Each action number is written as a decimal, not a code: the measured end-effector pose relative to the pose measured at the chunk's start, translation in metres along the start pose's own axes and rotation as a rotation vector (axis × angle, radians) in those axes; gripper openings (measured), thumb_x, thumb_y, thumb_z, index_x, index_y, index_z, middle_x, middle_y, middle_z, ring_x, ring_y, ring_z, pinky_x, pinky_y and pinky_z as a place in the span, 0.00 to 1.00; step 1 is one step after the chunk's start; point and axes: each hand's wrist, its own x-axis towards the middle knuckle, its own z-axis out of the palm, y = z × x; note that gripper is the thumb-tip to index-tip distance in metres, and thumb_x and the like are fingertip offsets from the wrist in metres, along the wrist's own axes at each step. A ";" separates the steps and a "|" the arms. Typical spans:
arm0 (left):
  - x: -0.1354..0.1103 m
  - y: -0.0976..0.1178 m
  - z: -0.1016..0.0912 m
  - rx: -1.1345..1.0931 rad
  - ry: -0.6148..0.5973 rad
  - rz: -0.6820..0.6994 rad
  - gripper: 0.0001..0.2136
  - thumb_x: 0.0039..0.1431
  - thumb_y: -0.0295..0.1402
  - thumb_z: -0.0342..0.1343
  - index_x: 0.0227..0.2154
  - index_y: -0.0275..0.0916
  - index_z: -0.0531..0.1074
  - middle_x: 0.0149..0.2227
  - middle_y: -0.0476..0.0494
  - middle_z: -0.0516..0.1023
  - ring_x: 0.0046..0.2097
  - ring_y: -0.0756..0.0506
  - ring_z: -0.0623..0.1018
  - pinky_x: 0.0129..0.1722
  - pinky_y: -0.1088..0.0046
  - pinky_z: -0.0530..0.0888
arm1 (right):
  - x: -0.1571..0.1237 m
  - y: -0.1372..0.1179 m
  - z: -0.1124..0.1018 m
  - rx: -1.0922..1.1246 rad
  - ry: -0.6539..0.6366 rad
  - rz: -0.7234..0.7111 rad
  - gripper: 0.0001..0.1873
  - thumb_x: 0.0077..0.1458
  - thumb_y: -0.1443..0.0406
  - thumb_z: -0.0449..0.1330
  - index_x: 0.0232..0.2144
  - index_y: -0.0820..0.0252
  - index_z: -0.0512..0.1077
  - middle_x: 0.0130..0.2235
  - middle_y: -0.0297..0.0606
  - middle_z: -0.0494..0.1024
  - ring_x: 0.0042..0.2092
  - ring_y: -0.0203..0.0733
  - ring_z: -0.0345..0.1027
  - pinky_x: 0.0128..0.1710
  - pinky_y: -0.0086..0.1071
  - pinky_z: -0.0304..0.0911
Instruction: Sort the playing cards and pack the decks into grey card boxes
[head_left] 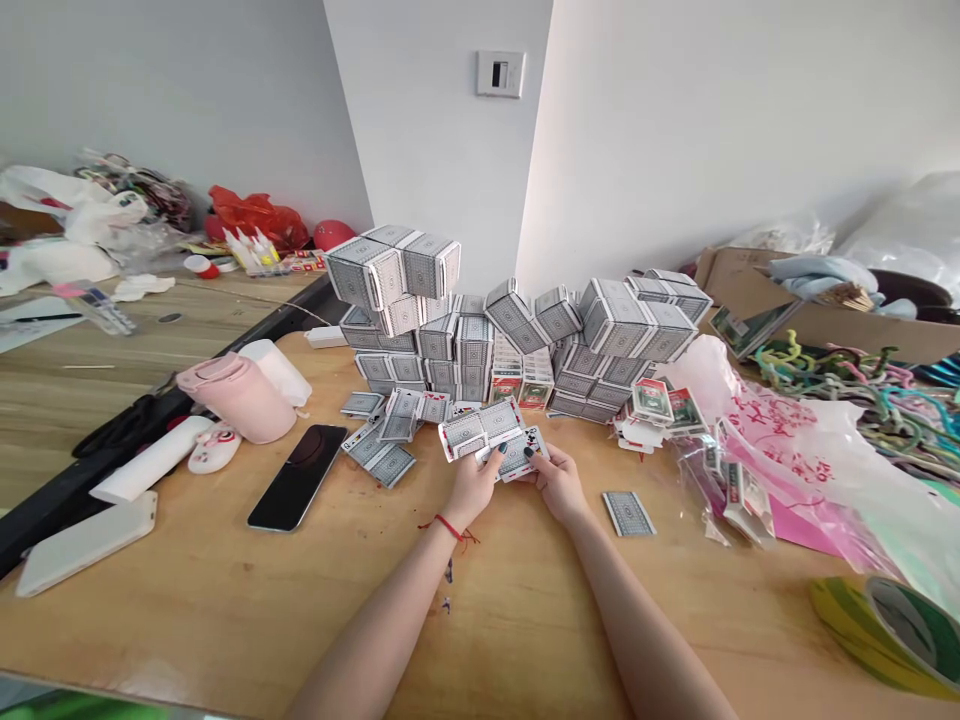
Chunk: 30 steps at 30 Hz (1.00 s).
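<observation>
My left hand (474,492) and my right hand (559,485) hold a fanned bunch of grey-backed playing cards (480,428) between them, just above the wooden table (525,600). Beyond them rises a large pile of boxed card decks (457,340) in grey-patterned wrappers. Loose cards (379,455) lie left of my left hand, partly overlapping. A single face-down card (628,513) rests right of my right hand. A red string bracelet (450,527) circles my left wrist.
A black smartphone (298,478) and a pink bottle (236,397) lie at the left. A crumpled pink-printed plastic bag (780,470) and a roll of green-yellow tape (885,630) sit at the right. A cardboard box (795,320) stands behind, beside a tangle of coloured hangers (847,395).
</observation>
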 end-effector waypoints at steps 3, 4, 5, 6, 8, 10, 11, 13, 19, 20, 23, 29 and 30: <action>0.000 -0.004 -0.003 0.041 0.015 -0.011 0.14 0.51 0.38 0.51 0.39 0.37 0.69 0.40 0.42 0.74 0.47 0.43 0.70 0.47 0.67 0.64 | 0.000 0.005 0.002 -0.187 0.047 -0.078 0.13 0.45 0.57 0.58 0.31 0.59 0.72 0.29 0.37 0.75 0.31 0.44 0.68 0.30 0.38 0.66; 0.000 -0.005 -0.003 0.065 0.020 -0.006 0.14 0.51 0.38 0.50 0.38 0.37 0.70 0.39 0.42 0.74 0.46 0.43 0.70 0.46 0.67 0.65 | 0.000 0.007 0.002 -0.271 0.072 -0.116 0.13 0.46 0.57 0.57 0.31 0.59 0.72 0.29 0.36 0.75 0.31 0.44 0.68 0.31 0.38 0.66; 0.000 -0.006 -0.003 0.089 0.028 -0.001 0.13 0.52 0.38 0.49 0.37 0.37 0.70 0.39 0.42 0.75 0.45 0.43 0.71 0.45 0.68 0.65 | 0.000 0.009 0.003 -0.360 0.101 -0.155 0.13 0.47 0.57 0.56 0.32 0.58 0.72 0.29 0.36 0.75 0.31 0.44 0.67 0.32 0.38 0.65; 0.000 -0.007 -0.003 0.111 0.038 0.002 0.12 0.52 0.38 0.49 0.36 0.36 0.70 0.38 0.42 0.75 0.44 0.43 0.71 0.44 0.68 0.66 | -0.001 0.011 0.003 -0.448 0.133 -0.192 0.12 0.48 0.58 0.55 0.33 0.57 0.72 0.29 0.35 0.75 0.32 0.44 0.67 0.33 0.38 0.65; 0.001 -0.007 -0.002 0.135 0.064 -0.003 0.11 0.53 0.37 0.48 0.35 0.37 0.70 0.37 0.42 0.75 0.43 0.44 0.72 0.44 0.69 0.66 | -0.002 0.013 0.005 -0.590 0.182 -0.240 0.13 0.49 0.59 0.53 0.36 0.55 0.72 0.30 0.35 0.75 0.31 0.43 0.66 0.34 0.37 0.63; 0.001 -0.006 0.001 0.121 0.088 -0.007 0.11 0.53 0.35 0.48 0.36 0.37 0.69 0.39 0.41 0.74 0.43 0.44 0.72 0.44 0.69 0.66 | -0.004 0.015 0.009 -0.684 0.177 -0.260 0.15 0.49 0.61 0.52 0.39 0.54 0.70 0.30 0.35 0.74 0.30 0.42 0.65 0.34 0.36 0.63; 0.000 -0.004 0.002 0.096 0.092 -0.004 0.11 0.53 0.35 0.48 0.37 0.37 0.68 0.41 0.41 0.74 0.44 0.45 0.71 0.45 0.69 0.66 | -0.006 0.016 0.011 -0.717 0.165 -0.269 0.16 0.49 0.62 0.51 0.42 0.54 0.69 0.30 0.36 0.74 0.29 0.41 0.65 0.34 0.35 0.62; -0.001 -0.001 0.005 0.019 0.077 0.006 0.12 0.52 0.35 0.51 0.39 0.37 0.67 0.43 0.40 0.72 0.46 0.45 0.71 0.46 0.68 0.66 | -0.008 0.018 0.016 -0.783 0.150 -0.292 0.20 0.48 0.64 0.52 0.46 0.55 0.66 0.32 0.38 0.73 0.30 0.41 0.65 0.34 0.35 0.62; -0.004 0.005 0.009 -0.068 0.096 -0.051 0.20 0.40 0.34 0.62 0.38 0.35 0.66 0.40 0.38 0.74 0.41 0.44 0.74 0.42 0.66 0.70 | -0.011 0.021 0.023 -0.962 0.162 -0.359 0.22 0.45 0.68 0.52 0.45 0.59 0.67 0.36 0.44 0.69 0.32 0.43 0.63 0.34 0.36 0.62; -0.003 0.005 0.008 -0.062 0.120 -0.061 0.19 0.40 0.35 0.61 0.37 0.35 0.66 0.39 0.38 0.75 0.40 0.44 0.75 0.41 0.66 0.70 | -0.011 0.020 0.022 -0.930 0.144 -0.355 0.20 0.45 0.67 0.52 0.43 0.58 0.68 0.34 0.42 0.69 0.31 0.42 0.63 0.32 0.36 0.62; 0.000 0.004 0.006 -0.087 0.148 -0.086 0.18 0.40 0.36 0.61 0.36 0.34 0.68 0.38 0.38 0.75 0.39 0.44 0.75 0.40 0.67 0.71 | -0.012 0.011 0.018 -0.695 0.059 -0.295 0.16 0.45 0.64 0.55 0.39 0.56 0.70 0.31 0.39 0.70 0.30 0.40 0.63 0.31 0.33 0.63; 0.004 0.004 0.001 -0.225 0.110 -0.106 0.18 0.42 0.37 0.59 0.37 0.33 0.70 0.41 0.39 0.74 0.42 0.44 0.74 0.41 0.68 0.70 | -0.006 0.005 0.008 -0.193 -0.003 -0.054 0.17 0.47 0.57 0.57 0.38 0.59 0.72 0.34 0.38 0.74 0.32 0.39 0.66 0.34 0.35 0.64; 0.004 0.003 0.000 -0.242 0.079 -0.104 0.17 0.43 0.37 0.58 0.37 0.33 0.70 0.41 0.39 0.74 0.42 0.44 0.74 0.41 0.67 0.70 | -0.005 0.006 0.006 -0.177 0.009 -0.032 0.16 0.46 0.57 0.57 0.35 0.59 0.73 0.32 0.38 0.74 0.31 0.39 0.66 0.33 0.34 0.64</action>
